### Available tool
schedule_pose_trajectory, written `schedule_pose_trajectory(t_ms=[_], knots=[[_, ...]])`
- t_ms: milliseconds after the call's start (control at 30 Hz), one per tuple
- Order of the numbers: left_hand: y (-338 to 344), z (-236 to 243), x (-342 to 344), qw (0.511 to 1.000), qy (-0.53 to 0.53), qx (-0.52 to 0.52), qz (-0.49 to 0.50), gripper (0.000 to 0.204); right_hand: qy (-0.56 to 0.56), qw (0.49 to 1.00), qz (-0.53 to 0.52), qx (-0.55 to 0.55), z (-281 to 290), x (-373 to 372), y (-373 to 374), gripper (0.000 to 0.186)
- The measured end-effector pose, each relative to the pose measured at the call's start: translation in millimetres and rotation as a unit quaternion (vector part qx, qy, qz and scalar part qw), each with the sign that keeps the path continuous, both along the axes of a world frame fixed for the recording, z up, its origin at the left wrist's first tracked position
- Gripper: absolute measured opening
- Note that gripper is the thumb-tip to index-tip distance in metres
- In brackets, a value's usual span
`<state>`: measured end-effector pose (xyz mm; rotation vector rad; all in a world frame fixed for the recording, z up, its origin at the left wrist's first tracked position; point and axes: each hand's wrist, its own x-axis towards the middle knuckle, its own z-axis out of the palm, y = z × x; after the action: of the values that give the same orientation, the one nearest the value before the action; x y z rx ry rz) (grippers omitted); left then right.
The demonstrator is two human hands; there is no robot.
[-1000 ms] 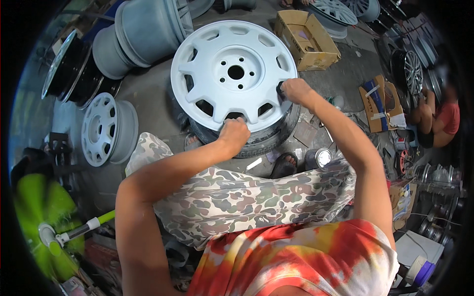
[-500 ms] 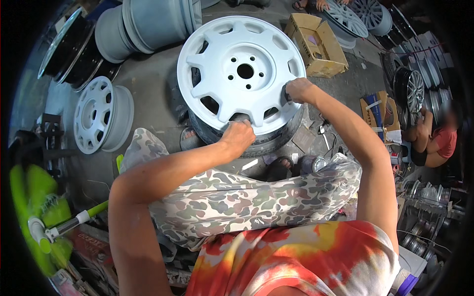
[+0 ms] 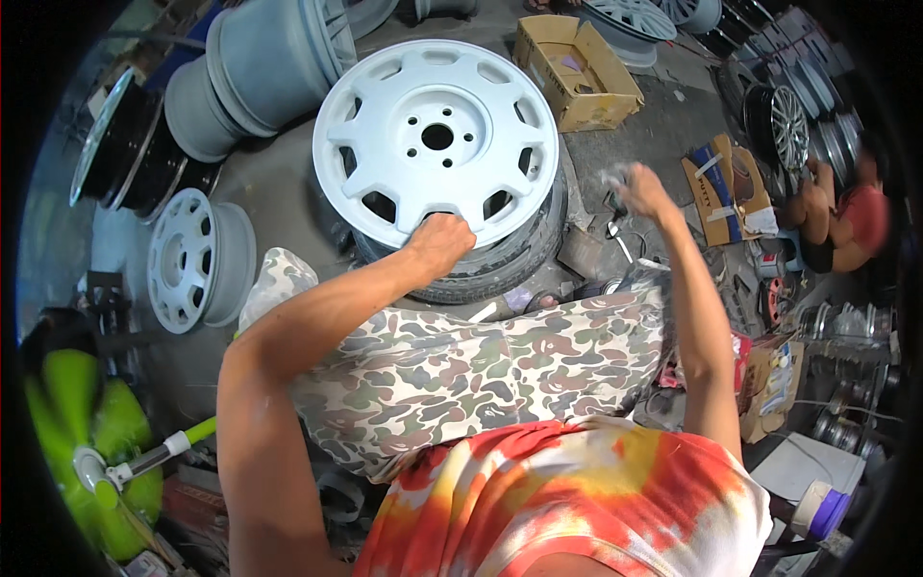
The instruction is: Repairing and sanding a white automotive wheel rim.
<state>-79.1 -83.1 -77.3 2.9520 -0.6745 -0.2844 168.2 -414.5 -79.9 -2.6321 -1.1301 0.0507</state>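
Note:
A white-coated wheel rim with several slots and a dark centre hole lies face up on a black tyre in front of me. My left hand grips its near edge, the fingers curled over it beside a slot and largely hidden. My right hand hangs in the air to the right, apart from the rim. Its fingers are bent together, with a pale, blurred bit at their tips that I cannot make out.
A cardboard box stands beyond the rim. Another white rim and large grey barrels stand to the left. A green fan is at lower left. At right are a flattened carton and a seated person.
My right hand has left the right edge of the rim and moved out to the right. My left hand stays on the near edge. The whole view has shifted slightly.

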Motion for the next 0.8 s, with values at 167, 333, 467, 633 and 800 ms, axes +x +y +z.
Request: schedule_pose_trajectory(t_ms=[167, 333, 467, 633, 800], knots=[[-20, 16, 5, 0.998, -0.005, -0.057, 0.04, 0.017, 0.211, 0.972, -0.084, -0.068, -28, -3, -48, 0.023], [-61, 22, 20, 0.997, 0.036, -0.055, 0.038, 0.024, 0.106, 0.989, -0.1, -0.01, 4, -34, -20, 0.026], [-68, 32, 15, 0.993, 0.036, -0.074, 0.09, 0.027, 0.165, 0.976, -0.138, -0.047, 17, -30, 4, 0.037], [-64, 28, 15, 0.992, 0.063, -0.043, 0.1, 0.033, 0.057, 0.99, -0.116, -0.053, 32, -13, 34, 0.046], [-53, 45, 1, 0.998, 0.053, 0.001, 0.02, 0.033, 0.196, 0.941, -0.166, 0.223, 75, -68, 6, 0.038]])
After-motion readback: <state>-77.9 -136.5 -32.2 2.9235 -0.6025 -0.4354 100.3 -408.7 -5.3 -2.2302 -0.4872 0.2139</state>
